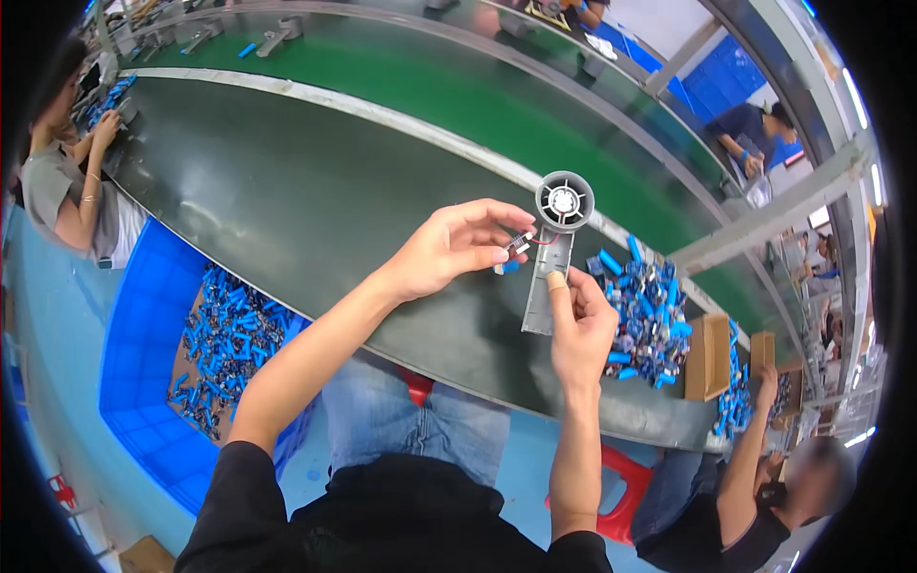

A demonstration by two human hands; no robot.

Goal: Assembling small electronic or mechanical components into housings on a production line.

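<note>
My right hand (583,329) grips the handle of a grey plastic fan housing (547,310), its thumb pressed on the open inner side. At the housing's top is a round grey ring with a spoked fan (564,201) inside. My left hand (454,250) pinches a small circuit board (519,244) between thumb and fingers, just left of the housing. A red wire (543,242) runs from the board toward the fan. A small blue part (506,268) shows below the left fingertips; its full shape is hidden.
Right of my right hand, blue cylindrical cells with boards (648,315) lie heaped on the dark work surface (315,181). A cardboard box (707,356) stands beyond them. A blue bin (143,344) of similar parts sits lower left. Co-workers sit at both sides; a green conveyor (382,81) runs behind.
</note>
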